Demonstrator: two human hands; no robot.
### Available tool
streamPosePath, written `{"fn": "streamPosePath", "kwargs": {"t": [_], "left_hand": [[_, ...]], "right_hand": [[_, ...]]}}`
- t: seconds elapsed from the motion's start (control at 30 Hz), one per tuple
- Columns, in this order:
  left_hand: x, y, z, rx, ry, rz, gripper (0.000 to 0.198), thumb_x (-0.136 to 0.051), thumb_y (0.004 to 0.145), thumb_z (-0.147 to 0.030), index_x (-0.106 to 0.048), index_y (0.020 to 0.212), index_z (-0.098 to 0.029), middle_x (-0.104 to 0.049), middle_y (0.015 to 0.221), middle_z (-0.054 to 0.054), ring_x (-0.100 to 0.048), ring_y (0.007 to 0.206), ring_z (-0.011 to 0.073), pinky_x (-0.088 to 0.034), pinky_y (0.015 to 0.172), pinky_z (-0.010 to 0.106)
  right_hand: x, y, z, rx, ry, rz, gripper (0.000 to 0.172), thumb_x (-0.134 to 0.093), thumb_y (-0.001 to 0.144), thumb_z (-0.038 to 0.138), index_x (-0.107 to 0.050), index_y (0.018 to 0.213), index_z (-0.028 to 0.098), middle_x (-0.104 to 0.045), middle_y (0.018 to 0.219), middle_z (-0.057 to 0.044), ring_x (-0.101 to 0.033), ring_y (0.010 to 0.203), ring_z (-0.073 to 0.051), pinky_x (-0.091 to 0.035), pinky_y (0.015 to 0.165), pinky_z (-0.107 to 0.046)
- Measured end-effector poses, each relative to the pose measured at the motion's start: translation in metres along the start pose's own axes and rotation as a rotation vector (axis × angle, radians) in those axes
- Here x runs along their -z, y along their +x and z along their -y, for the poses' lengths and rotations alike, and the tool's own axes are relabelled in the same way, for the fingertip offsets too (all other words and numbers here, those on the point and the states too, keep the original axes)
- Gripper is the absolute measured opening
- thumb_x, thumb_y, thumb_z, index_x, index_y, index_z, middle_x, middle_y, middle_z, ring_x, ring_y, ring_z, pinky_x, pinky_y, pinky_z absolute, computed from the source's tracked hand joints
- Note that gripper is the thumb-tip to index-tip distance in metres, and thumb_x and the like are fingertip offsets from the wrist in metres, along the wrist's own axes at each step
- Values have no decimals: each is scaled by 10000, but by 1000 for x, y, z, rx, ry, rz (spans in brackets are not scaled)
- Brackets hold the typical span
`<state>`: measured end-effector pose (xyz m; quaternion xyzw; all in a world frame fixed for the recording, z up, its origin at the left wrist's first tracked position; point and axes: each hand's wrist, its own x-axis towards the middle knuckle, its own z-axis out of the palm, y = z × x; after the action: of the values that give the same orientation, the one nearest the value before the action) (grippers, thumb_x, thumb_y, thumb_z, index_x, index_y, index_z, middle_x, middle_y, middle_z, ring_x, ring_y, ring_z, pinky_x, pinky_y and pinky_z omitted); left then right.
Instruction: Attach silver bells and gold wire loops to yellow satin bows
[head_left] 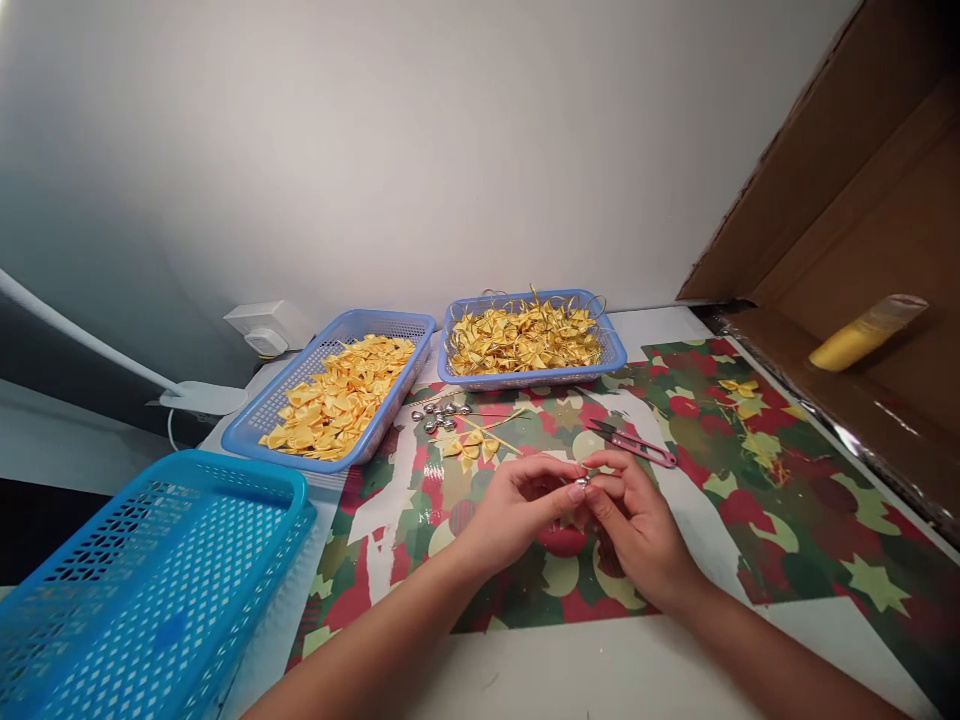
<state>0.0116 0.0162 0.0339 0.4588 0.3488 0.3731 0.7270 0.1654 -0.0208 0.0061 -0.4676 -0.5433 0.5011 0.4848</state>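
My left hand (517, 505) and my right hand (634, 520) meet over the patterned table cover (787, 520), fingertips pinched together on a small silver bell (583, 482). Just beyond them lie a yellow ribbon bow with gold cord (472, 445), a cluster of silver bells (439, 415) and pink thread snips (637, 445). Both hands' fingers are closed in a pinch.
A blue basket of plain yellow bows (405, 325) stands at the back left, and a blue basket of bows with gold loops (611, 350) behind centre. An empty turquoise basket (150, 560) sits near left. A cardboard box (862, 200) with a yellow tube (862, 335) is right.
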Motion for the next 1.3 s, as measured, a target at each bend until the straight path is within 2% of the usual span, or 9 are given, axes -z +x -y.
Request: {"fn": "streamPosePath", "kwargs": {"t": [0.23,0.43,0.57,0.7,0.83,1.03,1.17,1.3], "left_hand": [[7,1,1,10,16,-98,270,-856,626,-350,-735,722,-129,-677,676,19,-626,623,120,-521,627,241],[10,2,2,73,-2,-97,295,-861,611,-351,-742,767,-130,-709,678,32,-645,610,135,-524,601,248],[12,3,-1,92,10,-57,282,-857,622,-334,-748,769,-119,-699,664,32,-639,628,130,-523,627,243],[16,4,-1,79,38,-26,246,-857,631,-307,-753,766,-130,-694,723,35,-627,639,119,-508,633,240],[22,6,1,-54,114,17,206,-861,630,-278,-758,756,-150,-631,738,16,-594,649,117,-482,611,245],[28,6,0,-355,484,-6,163,-826,702,-290,-763,787,-167,-643,741,35,-564,676,129,-433,589,238],[29,5,4,-510,652,-7,140,-777,766,-294,-752,821,-168,-661,750,44,-601,701,145,-470,645,258],[32,6,11,-616,822,50,154,-748,799,-294,-734,885,-167,-663,781,46,-611,712,149,-481,670,269]], "right_hand": [[1,3,8,-27,-59,26,256,-514,958,408,-648,1093,236,-672,926,-29,-640,796,-128,-539,716,-224],[2,4,13,-60,-32,90,253,-515,956,404,-679,1067,247,-638,838,-16,-638,847,-152,-538,753,-243],[1,5,12,-82,40,116,216,-531,950,410,-659,1019,250,-633,921,-7,-618,810,-120,-518,729,-219],[2,7,9,-69,74,129,177,-561,937,396,-648,937,241,-618,889,5,-595,816,-106,-485,725,-192],[2,7,7,-46,147,153,169,-592,921,387,-629,865,232,-592,834,20,-561,765,-86,-461,703,-171],[0,9,5,-72,236,174,130,-593,925,361,-618,866,248,-566,885,19,-568,831,-84,-470,753,-169],[0,11,6,-22,249,83,136,-640,890,363,-648,814,250,-513,1093,-3,-566,1045,-118,-490,854,-203],[4,11,6,41,273,-31,106,-668,873,353,-655,817,264,-571,1097,-7,-573,1071,-125,-490,860,-215]]}}
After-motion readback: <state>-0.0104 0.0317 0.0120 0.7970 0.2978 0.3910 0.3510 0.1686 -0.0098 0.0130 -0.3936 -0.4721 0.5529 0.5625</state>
